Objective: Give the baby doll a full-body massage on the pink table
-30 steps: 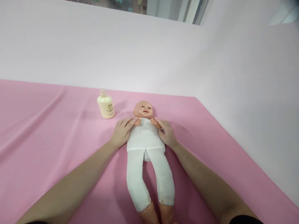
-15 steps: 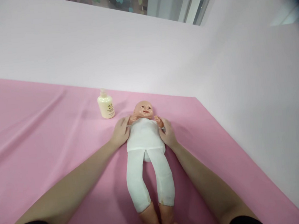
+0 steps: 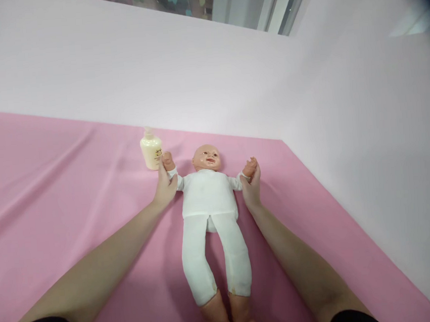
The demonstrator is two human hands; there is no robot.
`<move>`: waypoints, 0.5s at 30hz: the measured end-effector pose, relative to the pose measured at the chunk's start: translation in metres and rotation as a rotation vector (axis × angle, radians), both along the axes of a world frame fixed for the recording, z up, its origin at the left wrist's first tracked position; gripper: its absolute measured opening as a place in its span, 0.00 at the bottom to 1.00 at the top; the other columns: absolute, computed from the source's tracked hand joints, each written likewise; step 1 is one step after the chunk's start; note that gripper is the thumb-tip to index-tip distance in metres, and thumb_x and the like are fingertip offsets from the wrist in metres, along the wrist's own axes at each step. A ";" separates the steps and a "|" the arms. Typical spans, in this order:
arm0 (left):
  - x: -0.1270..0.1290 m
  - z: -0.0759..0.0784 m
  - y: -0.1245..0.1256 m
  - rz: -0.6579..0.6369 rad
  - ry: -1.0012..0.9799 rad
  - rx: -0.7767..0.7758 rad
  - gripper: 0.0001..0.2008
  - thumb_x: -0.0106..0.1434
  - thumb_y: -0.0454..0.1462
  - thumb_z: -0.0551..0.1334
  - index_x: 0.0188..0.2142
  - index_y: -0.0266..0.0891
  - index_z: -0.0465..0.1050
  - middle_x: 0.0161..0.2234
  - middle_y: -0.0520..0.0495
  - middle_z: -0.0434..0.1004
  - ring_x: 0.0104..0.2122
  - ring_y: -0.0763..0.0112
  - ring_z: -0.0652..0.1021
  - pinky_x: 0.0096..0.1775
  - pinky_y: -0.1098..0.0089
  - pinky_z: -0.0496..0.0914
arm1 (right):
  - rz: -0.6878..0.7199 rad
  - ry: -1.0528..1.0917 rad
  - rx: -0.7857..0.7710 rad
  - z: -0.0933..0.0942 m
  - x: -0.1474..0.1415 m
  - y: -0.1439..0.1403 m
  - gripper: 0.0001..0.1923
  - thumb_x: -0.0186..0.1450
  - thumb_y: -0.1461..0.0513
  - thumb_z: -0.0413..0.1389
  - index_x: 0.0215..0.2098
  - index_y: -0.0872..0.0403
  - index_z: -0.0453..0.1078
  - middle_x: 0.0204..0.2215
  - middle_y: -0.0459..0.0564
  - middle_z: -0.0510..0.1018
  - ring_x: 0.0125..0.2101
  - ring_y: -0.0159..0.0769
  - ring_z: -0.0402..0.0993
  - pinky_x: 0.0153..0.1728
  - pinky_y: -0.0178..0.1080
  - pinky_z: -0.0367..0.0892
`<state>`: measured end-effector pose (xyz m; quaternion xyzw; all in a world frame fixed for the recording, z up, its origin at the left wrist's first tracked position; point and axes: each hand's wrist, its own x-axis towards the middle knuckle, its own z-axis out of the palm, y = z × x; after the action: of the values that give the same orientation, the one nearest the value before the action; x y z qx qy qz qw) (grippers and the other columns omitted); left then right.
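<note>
A baby doll (image 3: 208,193) in white top and trousers lies on its back, head away from me and bare feet toward me. Its arms are spread out to both sides. My left hand (image 3: 165,187) is closed around the doll's forearm on the left, thumb across the white sleeve. On the other side, my right hand (image 3: 252,185) grips the opposite forearm near the wrist. The doll's small hands stick out past my fingers. Some of my fingers are hidden behind the doll's arms.
A cream pump bottle (image 3: 151,151) stands just beyond my left hand, close to the doll's hand. Pink sheeting (image 3: 72,192) covers the surface, with creases at the left. White walls (image 3: 137,73) rise behind and at the right, with a window (image 3: 188,4) at the top.
Both of my hands have moved outward, drawing the doll's arms from beside its chest out to the sides. The doll's body and the bottle have stayed in place.
</note>
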<state>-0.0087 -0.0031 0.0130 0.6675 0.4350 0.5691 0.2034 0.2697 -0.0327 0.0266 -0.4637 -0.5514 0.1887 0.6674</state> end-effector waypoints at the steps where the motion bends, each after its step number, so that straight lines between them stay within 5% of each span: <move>1: 0.000 0.000 -0.001 -0.001 0.045 0.018 0.36 0.62 0.33 0.52 0.65 0.46 0.34 0.64 0.44 0.47 0.64 0.63 0.51 0.63 0.55 0.47 | 0.015 -0.030 0.006 -0.001 0.000 0.000 0.34 0.59 0.64 0.50 0.63 0.49 0.46 0.63 0.51 0.54 0.62 0.38 0.51 0.62 0.48 0.50; 6: 0.003 0.005 -0.006 0.006 0.277 0.067 0.31 0.61 0.32 0.52 0.63 0.40 0.46 0.58 0.40 0.59 0.58 0.58 0.61 0.59 0.52 0.56 | 0.084 -0.197 -0.014 -0.007 -0.002 -0.001 0.32 0.61 0.64 0.51 0.62 0.49 0.49 0.61 0.51 0.58 0.61 0.37 0.53 0.61 0.47 0.51; 15: 0.005 0.006 -0.008 0.006 0.553 0.090 0.30 0.57 0.27 0.49 0.60 0.40 0.57 0.53 0.43 0.65 0.52 0.60 0.65 0.55 0.57 0.60 | 0.116 -0.500 0.028 -0.007 -0.005 -0.004 0.31 0.56 0.72 0.46 0.55 0.47 0.62 0.51 0.48 0.69 0.53 0.37 0.63 0.56 0.45 0.58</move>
<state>-0.0039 -0.0111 0.0188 0.8046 0.4500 0.3849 0.0455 0.2642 -0.0362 0.0199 -0.4540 -0.7277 0.0984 0.5046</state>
